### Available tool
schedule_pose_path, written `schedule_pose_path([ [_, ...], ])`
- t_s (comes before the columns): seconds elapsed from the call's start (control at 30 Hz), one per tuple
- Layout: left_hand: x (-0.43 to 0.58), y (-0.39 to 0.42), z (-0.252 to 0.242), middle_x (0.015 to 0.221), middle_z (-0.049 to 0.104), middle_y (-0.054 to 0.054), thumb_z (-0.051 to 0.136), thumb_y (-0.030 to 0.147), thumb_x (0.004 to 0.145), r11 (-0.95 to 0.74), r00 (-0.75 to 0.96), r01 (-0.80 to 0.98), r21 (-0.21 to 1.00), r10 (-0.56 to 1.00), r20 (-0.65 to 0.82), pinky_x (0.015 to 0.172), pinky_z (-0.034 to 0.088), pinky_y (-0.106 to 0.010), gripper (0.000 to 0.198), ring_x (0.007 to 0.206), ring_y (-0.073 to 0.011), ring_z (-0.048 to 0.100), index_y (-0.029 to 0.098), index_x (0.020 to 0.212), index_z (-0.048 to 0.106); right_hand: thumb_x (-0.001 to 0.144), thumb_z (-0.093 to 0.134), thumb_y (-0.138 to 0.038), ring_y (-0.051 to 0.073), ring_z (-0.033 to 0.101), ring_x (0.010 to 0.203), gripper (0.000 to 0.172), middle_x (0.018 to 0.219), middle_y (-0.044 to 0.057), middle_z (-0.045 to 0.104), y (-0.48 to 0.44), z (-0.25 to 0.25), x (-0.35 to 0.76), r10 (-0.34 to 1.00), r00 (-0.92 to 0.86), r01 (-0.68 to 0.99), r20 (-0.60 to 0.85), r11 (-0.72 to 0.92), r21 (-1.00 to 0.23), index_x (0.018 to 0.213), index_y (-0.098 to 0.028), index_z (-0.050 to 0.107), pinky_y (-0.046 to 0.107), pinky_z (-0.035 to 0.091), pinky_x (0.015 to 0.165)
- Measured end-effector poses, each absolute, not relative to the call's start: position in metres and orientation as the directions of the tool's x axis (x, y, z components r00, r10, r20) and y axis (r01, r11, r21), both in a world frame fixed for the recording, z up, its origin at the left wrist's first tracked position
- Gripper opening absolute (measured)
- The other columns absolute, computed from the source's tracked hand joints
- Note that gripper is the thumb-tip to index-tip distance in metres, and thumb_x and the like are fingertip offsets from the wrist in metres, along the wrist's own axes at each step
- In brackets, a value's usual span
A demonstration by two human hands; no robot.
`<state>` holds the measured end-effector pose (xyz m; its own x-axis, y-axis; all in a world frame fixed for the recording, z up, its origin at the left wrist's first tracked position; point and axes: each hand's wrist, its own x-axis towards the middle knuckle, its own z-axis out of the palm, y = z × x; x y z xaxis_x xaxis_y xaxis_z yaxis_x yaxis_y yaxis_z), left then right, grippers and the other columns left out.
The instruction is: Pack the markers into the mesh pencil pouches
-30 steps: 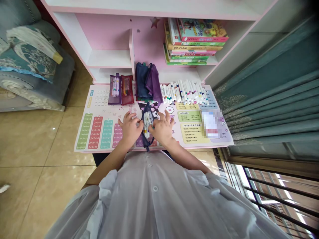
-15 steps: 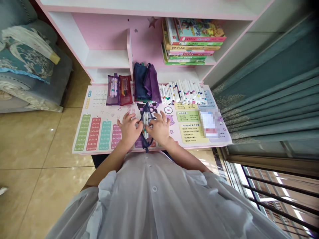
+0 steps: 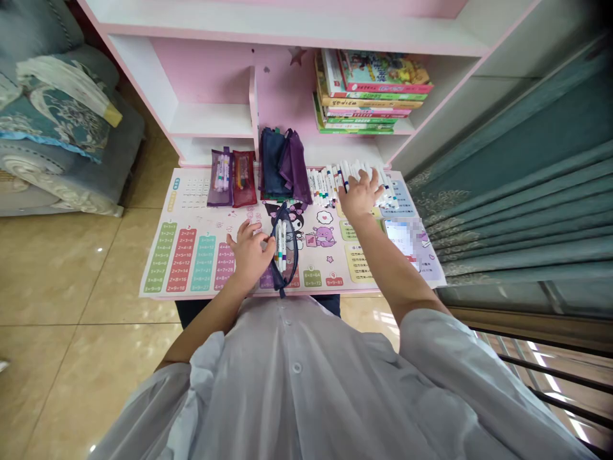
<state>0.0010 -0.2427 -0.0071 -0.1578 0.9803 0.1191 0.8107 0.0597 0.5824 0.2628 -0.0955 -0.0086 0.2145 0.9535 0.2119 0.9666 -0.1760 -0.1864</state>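
Observation:
A dark blue mesh zip pouch (image 3: pixel 294 259) lies unzipped on the desk in front of me, its sides spread apart. Several white markers (image 3: pixel 281 241) with coloured ends rest inside it. My left hand (image 3: pixel 252 251) pinches the pouch's left edge between thumb and forefinger, the other fingers lifted. Over on the right, my right hand (image 3: pixel 359 195) reaches across a long row of white markers (image 3: pixel 328 186), palm down with fingers apart. Its fingertips are at the markers; whether they touch any I cannot tell.
Behind the pouch lie stacked blue and purple mesh pouches (image 3: pixel 278 163). To their left are a filled purple pouch (image 3: pixel 221 179) and a red pouch (image 3: pixel 243 179). A phone (image 3: pixel 403 239) lies at the right. Books (image 3: pixel 373 96) are piled on the shelf.
My right hand has left the pouch and moved right and away from me to the loose markers. My left hand stays at the pouch, which now gapes wider.

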Motion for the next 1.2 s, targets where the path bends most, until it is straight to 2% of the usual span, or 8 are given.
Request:
schedule_pose_path([
  [0.13, 0.001, -0.242, -0.006, 0.129, 0.068, -0.006, 0.062, 0.028, 0.085, 0.071, -0.162, 0.806, 0.587, 0.981, 0.104, 0.117, 0.018, -0.075, 0.017, 0.142, -0.0333, 0.045, 0.024, 0.069, 0.067, 0.096, 0.044, -0.028, 0.04, 0.017, 0.153, 0.034, 0.157, 0.017, 0.04, -0.073, -0.012, 0.279, 0.948, 0.266, 0.958, 0.177, -0.239, -0.158, 0.113, -0.014, 0.07, 0.072, 0.019, 0.116],
  [0.43, -0.001, -0.24, -0.009, 0.13, 0.068, -0.005, 0.062, 0.029, 0.085, 0.074, -0.164, 0.821, 0.567, 0.98, 0.11, 0.117, 0.018, -0.074, 0.016, 0.142, -0.0323, 0.045, 0.024, 0.071, 0.067, 0.093, 0.051, -0.029, 0.039, 0.014, 0.152, 0.035, 0.156, 0.02, 0.04, -0.054, -0.018, 0.282, 0.93, 0.343, 0.937, 0.133, -0.328, -0.119, 0.117, -0.01, 0.068, 0.071, 0.016, 0.117],
  [0.6, -0.001, -0.241, -0.007, 0.13, 0.068, -0.005, 0.063, 0.028, 0.086, 0.081, -0.17, 0.818, 0.569, 0.98, 0.106, 0.117, 0.019, -0.075, 0.015, 0.142, -0.033, 0.045, 0.024, 0.071, 0.067, 0.089, 0.055, -0.027, 0.04, 0.019, 0.15, 0.033, 0.152, 0.021, 0.045, -0.056, -0.014, 0.28, 0.927, 0.331, 0.94, 0.179, -0.306, -0.152, 0.114, -0.01, 0.069, 0.071, 0.02, 0.116],
  [0.7, -0.001, -0.241, -0.007, 0.13, 0.068, -0.005, 0.063, 0.028, 0.086, 0.076, -0.166, 0.816, 0.573, 0.98, 0.106, 0.116, 0.019, -0.076, 0.015, 0.142, -0.0333, 0.045, 0.024, 0.071, 0.068, 0.085, 0.056, -0.025, 0.041, 0.025, 0.148, 0.024, 0.149, 0.019, 0.049, -0.072, -0.012, 0.27, 0.914, 0.302, 0.944, 0.271, -0.246, -0.221, 0.099, -0.013, 0.071, 0.071, 0.024, 0.113],
  [0.8, -0.002, -0.241, -0.009, 0.129, 0.068, -0.005, 0.063, 0.028, 0.086, 0.068, -0.159, 0.818, 0.571, 0.981, 0.11, 0.116, 0.019, -0.075, 0.016, 0.142, -0.0327, 0.045, 0.024, 0.072, 0.068, 0.081, 0.059, -0.024, 0.042, 0.03, 0.146, 0.013, 0.145, 0.017, 0.054, -0.1, -0.011, 0.252, 0.903, 0.273, 0.925, 0.331, -0.152, -0.348, 0.08, -0.016, 0.069, 0.071, 0.029, 0.111],
  [0.87, -0.002, -0.241, -0.009, 0.129, 0.069, -0.006, 0.064, 0.028, 0.086, 0.065, -0.158, 0.818, 0.571, 0.981, 0.115, 0.116, 0.019, -0.074, 0.015, 0.142, -0.0325, 0.045, 0.024, 0.072, 0.068, 0.081, 0.061, -0.026, 0.042, 0.033, 0.145, 0.013, 0.141, 0.015, 0.058, -0.123, -0.01, 0.236, 0.909, 0.242, 0.893, 0.34, -0.072, -0.443, 0.071, -0.018, 0.066, 0.072, 0.031, 0.11],
  [1.03, -0.004, -0.241, -0.01, 0.128, 0.069, -0.006, 0.064, 0.027, 0.086, 0.057, -0.157, 0.821, 0.569, 0.979, 0.127, 0.116, 0.019, -0.074, 0.016, 0.142, -0.0337, 0.046, 0.023, 0.07, 0.067, 0.08, 0.065, -0.03, 0.038, 0.041, 0.142, 0.02, 0.132, 0.012, 0.065, -0.178, -0.004, 0.202, 0.934, 0.171, 0.757, 0.313, 0.079, -0.649, 0.063, -0.021, 0.062, 0.066, 0.037, 0.111],
  [1.2, -0.003, -0.241, -0.012, 0.128, 0.07, -0.005, 0.065, 0.027, 0.085, 0.055, -0.165, 0.828, 0.558, 0.975, 0.149, 0.116, 0.02, -0.073, 0.016, 0.141, -0.0323, 0.046, 0.023, 0.07, 0.066, 0.078, 0.066, -0.028, 0.037, 0.043, 0.141, 0.018, 0.13, 0.011, 0.067, -0.22, 0.002, 0.179, 0.956, 0.092, 0.69, 0.28, 0.142, -0.71, 0.061, -0.022, 0.062, 0.062, 0.038, 0.112],
])
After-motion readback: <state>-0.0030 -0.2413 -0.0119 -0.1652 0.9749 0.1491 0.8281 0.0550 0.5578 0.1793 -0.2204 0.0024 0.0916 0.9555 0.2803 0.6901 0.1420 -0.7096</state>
